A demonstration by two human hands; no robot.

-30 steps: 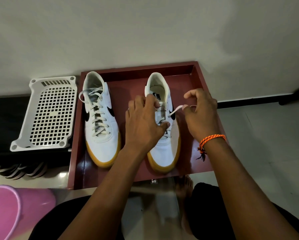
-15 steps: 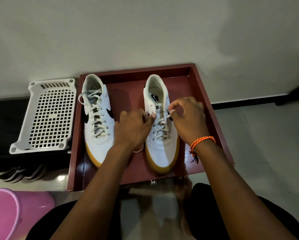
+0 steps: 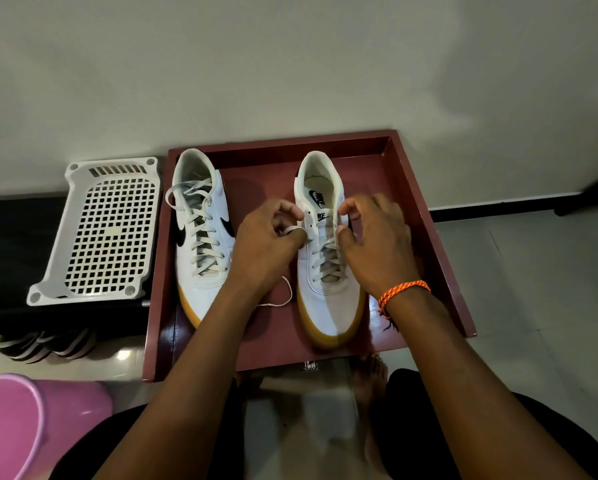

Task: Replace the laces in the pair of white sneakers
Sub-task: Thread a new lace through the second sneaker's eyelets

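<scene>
The white gum-soled right sneaker lies toward the red wooden tray's right side, heel toward its far edge. Your left hand pinches the white lace; your right hand pinches at the opposite eyelets, equally near.

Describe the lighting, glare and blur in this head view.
Head view: dim, warm light; soft shadows on the wall; glare patches on the tray and on the floor tile; wide-angle bending of the tray's edges; the foot at the bottom is blurred.
</scene>
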